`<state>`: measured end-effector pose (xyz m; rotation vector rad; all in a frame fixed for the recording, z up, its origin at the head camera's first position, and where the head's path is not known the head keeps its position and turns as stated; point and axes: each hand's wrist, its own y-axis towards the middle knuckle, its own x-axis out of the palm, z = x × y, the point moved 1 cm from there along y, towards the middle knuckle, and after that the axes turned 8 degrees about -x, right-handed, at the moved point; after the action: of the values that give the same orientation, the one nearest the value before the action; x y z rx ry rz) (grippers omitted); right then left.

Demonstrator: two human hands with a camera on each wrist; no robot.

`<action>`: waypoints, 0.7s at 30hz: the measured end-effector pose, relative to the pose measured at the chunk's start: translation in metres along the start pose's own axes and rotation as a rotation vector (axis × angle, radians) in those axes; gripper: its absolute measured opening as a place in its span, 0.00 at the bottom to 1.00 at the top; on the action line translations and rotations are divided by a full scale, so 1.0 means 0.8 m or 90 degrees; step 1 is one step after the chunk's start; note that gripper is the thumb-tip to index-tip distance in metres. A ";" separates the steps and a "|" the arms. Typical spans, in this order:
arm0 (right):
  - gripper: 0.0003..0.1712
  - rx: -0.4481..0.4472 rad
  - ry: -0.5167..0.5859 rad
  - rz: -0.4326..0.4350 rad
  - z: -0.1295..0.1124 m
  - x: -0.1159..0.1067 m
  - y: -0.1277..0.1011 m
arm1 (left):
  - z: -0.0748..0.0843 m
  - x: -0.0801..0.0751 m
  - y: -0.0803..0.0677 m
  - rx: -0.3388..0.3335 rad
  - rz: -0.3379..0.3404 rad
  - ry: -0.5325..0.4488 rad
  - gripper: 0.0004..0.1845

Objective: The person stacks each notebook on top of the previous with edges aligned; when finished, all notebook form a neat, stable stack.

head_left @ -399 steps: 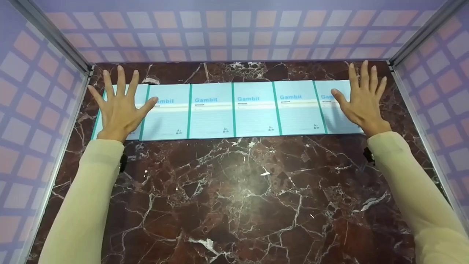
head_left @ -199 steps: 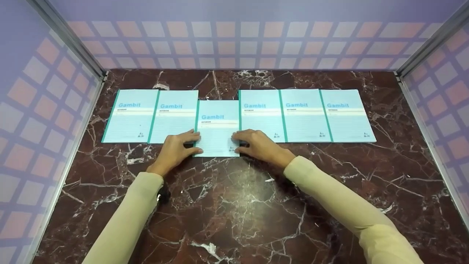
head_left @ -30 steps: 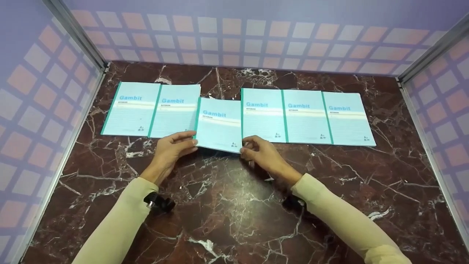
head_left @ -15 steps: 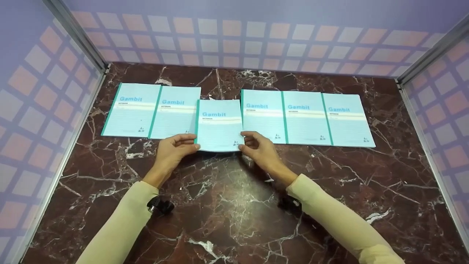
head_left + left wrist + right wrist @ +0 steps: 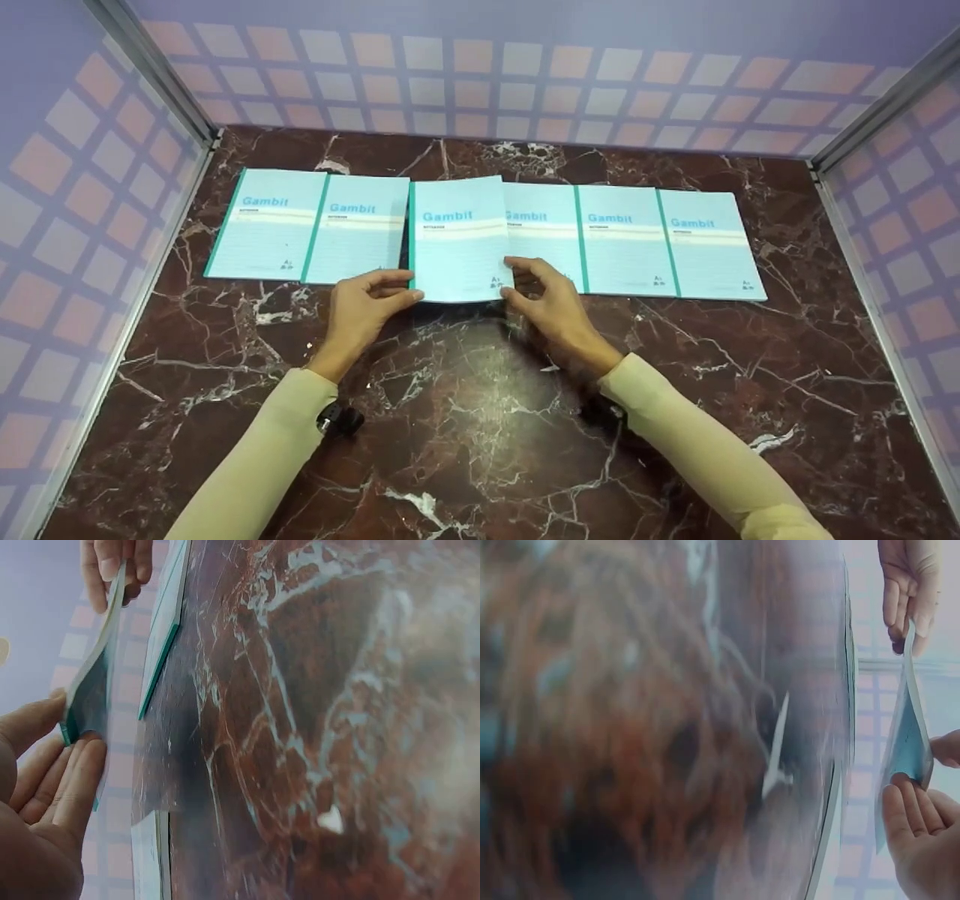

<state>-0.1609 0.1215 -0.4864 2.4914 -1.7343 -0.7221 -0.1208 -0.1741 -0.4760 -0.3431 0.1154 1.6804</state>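
Lifted since before, notebook (image 5: 459, 238) points lengthwise at far wall.

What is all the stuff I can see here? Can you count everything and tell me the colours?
Lifted light blue "Gambit" notebook with green spine: one, held off the table by both hands, third from the left, overlapping its right neighbour.
Flat light blue notebooks: five, in a row on the table, two left, three right.
Dark red marble table: one, white veins.
Purple walls with pink squares: three sides.
Left hand: pinches the notebook's near-left corner.
Right hand: pinches its near-right corner.
Cream sleeves: two.
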 end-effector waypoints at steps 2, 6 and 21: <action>0.28 -0.024 -0.015 0.003 0.001 -0.005 0.001 | 0.003 0.005 0.001 0.014 0.006 -0.009 0.19; 0.27 -0.053 -0.043 0.007 0.004 -0.015 0.000 | 0.007 0.015 0.003 0.035 0.015 -0.006 0.18; 0.28 -0.062 -0.093 0.038 0.016 -0.051 -0.004 | 0.014 0.059 0.021 0.051 -0.006 -0.027 0.17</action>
<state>-0.1739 0.1623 -0.4845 2.3667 -1.7619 -0.9816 -0.1442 -0.1283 -0.4816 -0.2478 0.1483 1.6681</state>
